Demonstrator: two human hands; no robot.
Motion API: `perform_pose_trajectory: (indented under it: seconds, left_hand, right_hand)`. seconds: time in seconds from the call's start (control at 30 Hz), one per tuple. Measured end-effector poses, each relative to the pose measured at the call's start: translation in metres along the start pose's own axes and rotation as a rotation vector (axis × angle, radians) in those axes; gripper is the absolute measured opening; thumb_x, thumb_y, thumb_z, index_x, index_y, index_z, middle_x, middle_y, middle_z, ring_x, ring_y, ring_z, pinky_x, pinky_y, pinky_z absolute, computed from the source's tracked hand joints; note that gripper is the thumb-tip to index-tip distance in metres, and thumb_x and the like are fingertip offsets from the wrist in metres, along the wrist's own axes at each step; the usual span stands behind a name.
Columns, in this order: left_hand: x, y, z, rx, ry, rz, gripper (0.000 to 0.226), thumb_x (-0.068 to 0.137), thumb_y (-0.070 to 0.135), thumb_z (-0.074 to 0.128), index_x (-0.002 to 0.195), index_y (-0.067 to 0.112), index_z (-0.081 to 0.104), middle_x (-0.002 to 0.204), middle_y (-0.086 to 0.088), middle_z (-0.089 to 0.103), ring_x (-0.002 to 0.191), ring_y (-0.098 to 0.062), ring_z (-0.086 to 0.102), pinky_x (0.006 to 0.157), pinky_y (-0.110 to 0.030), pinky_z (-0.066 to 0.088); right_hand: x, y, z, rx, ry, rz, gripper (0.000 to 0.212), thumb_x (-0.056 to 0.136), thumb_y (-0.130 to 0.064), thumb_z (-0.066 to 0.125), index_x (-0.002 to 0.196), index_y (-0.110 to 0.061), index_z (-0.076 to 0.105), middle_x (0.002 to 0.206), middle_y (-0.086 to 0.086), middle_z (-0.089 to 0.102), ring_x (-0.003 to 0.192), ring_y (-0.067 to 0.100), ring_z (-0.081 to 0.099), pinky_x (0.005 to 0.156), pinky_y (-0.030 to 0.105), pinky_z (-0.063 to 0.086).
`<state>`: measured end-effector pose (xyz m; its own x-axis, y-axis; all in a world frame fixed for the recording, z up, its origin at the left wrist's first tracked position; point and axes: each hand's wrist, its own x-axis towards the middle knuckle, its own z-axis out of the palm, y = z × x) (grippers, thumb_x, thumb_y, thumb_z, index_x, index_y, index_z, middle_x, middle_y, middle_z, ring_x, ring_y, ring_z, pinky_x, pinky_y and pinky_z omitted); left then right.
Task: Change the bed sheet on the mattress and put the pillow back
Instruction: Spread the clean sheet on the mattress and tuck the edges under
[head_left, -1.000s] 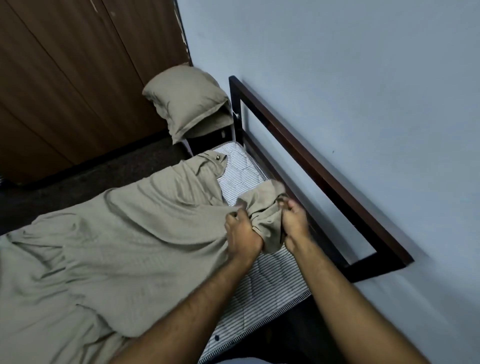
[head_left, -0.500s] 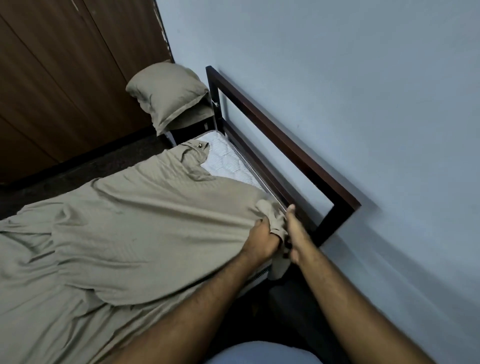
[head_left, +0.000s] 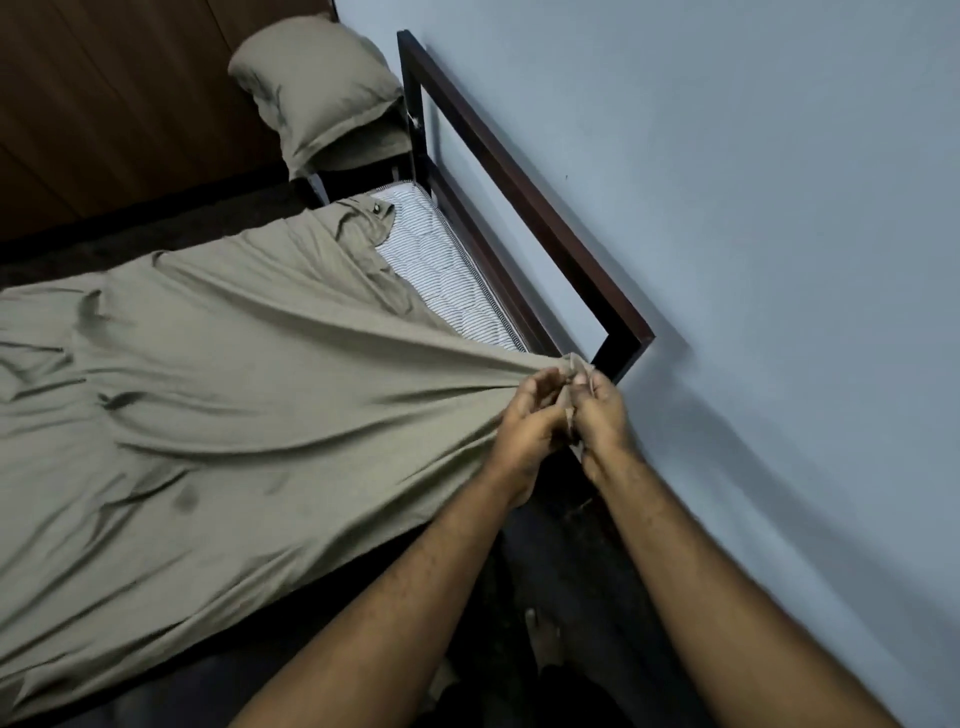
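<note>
Pulling the sheet corner tight over the bed corner.

Pinching the bed sheet (head_left: 218, 415) corner with left hand (head_left: 524, 434) and right hand (head_left: 597, 410) beside the frame (head_left: 519, 171), likely stretching it to cover the striped mattress (head_left: 441, 270); waiting beyond the bed's far end, pillow (head_left: 317, 83).

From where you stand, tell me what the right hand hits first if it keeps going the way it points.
The right hand, gripping the sheet corner, points toward the dark wooden bed frame. It would probably meet that frame's corner post first, then the wall; depth is uncertain.
</note>
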<state>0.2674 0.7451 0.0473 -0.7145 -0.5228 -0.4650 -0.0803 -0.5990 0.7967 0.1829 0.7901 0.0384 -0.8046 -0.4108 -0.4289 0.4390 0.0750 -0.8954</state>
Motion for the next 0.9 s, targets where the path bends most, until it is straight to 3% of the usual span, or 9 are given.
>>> perform_pose_trajectory:
  seconds: [0.1, 0.2, 0.27, 0.33, 0.63, 0.8, 0.9]
  left_hand:
    - [0.002, -0.023, 0.012, -0.043, 0.082, -0.123, 0.034, 0.095, -0.006, 0.047, 0.117, 0.018, 0.055, 0.107, -0.002, 0.062, 0.072, -0.011, 0.06, 0.061, -0.029, 0.052]
    - [0.006, -0.049, 0.023, -0.07, 0.162, -0.209, 0.032, 0.097, 0.0, 0.052, 0.125, 0.014, 0.052, 0.107, -0.002, 0.061, 0.081, -0.012, 0.062, 0.074, -0.038, 0.056]
    - [0.007, -0.067, 0.033, -0.027, 0.204, -0.205, 0.034, 0.098, 0.005, 0.055, 0.13, 0.014, 0.052, 0.116, -0.004, 0.063, 0.092, -0.012, 0.064, 0.081, -0.036, 0.056]
    - [0.007, -0.075, 0.042, 0.013, 0.243, -0.179, 0.034, 0.099, 0.008, 0.056, 0.132, 0.014, 0.053, 0.122, -0.006, 0.062, 0.101, -0.011, 0.062, 0.087, -0.036, 0.056]
    - [0.002, -0.081, 0.032, -0.002, 0.433, -0.084, 0.027, 0.1, 0.012, 0.057, 0.127, 0.013, 0.058, 0.122, -0.011, 0.07, 0.113, -0.022, 0.068, 0.083, -0.034, 0.055]
    - [-0.018, -0.085, 0.007, -0.028, 0.547, -0.057, 0.019, 0.101, 0.012, 0.056, 0.119, 0.015, 0.062, 0.119, -0.013, 0.072, 0.113, -0.027, 0.068, 0.093, -0.046, 0.056]
    - [-0.033, -0.087, -0.018, -0.065, 0.592, 0.0, 0.021, 0.103, 0.01, 0.054, 0.122, 0.007, 0.062, 0.116, -0.014, 0.073, 0.109, -0.027, 0.07, 0.091, -0.045, 0.057]
  right_hand:
    - [0.012, 0.015, -0.027, -0.153, 0.138, -0.036, 0.022, 0.105, -0.015, 0.051, 0.113, -0.019, 0.071, 0.084, 0.0, 0.07, 0.068, 0.011, 0.068, 0.058, 0.022, 0.054]
    - [0.029, 0.036, -0.054, -0.341, 0.245, 0.041, 0.022, 0.096, -0.014, 0.055, 0.112, -0.015, 0.071, 0.104, 0.006, 0.074, 0.097, 0.026, 0.07, 0.084, 0.033, 0.056]
    - [0.035, 0.047, -0.072, -0.439, 0.199, 0.077, 0.034, 0.094, -0.018, 0.058, 0.127, -0.012, 0.065, 0.12, 0.007, 0.07, 0.11, 0.024, 0.066, 0.099, 0.039, 0.053]
    - [0.03, 0.052, -0.083, -0.511, 0.101, 0.075, 0.04, 0.095, -0.021, 0.061, 0.133, -0.009, 0.06, 0.126, 0.008, 0.067, 0.116, 0.024, 0.062, 0.104, 0.042, 0.049]
    - [0.022, 0.049, -0.072, -0.673, -0.202, -0.019, 0.031, 0.099, -0.019, 0.059, 0.129, -0.011, 0.065, 0.117, 0.003, 0.069, 0.109, 0.017, 0.063, 0.096, 0.029, 0.05]
    - [0.012, 0.067, -0.037, -0.752, -0.337, -0.049, 0.03, 0.097, -0.017, 0.062, 0.126, -0.012, 0.067, 0.116, 0.008, 0.072, 0.108, 0.02, 0.067, 0.091, 0.026, 0.05]
    - [-0.004, 0.08, -0.011, -0.773, -0.428, -0.079, 0.03, 0.097, -0.014, 0.061, 0.126, -0.006, 0.066, 0.114, 0.012, 0.073, 0.106, 0.022, 0.068, 0.092, 0.028, 0.051]
